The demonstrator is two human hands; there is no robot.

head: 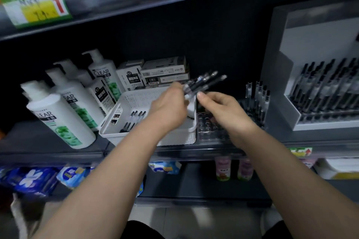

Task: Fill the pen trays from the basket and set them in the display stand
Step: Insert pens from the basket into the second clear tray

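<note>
My left hand (168, 107) grips a bundle of black pens (204, 82) that fans up and to the right above the white perforated basket (139, 101). More pens (134, 120) lie in the basket's bottom. My right hand (221, 110) hovers beside the bundle, its thumb and fingers touching the pens' lower ends. Beneath it on the shelf lies a clear pen tray (208, 127) with rows of round holes; a few pens (258, 95) stand at its far right. The grey display stand (318, 91) at the right holds a tray full of upright pens.
White shampoo pump bottles (62, 120) stand at the left of the shelf. Pen boxes (155, 73) are stacked behind the basket. A shelf edge (136, 2) overhangs above. Packaged goods and small bottles (223, 169) fill the lower shelf.
</note>
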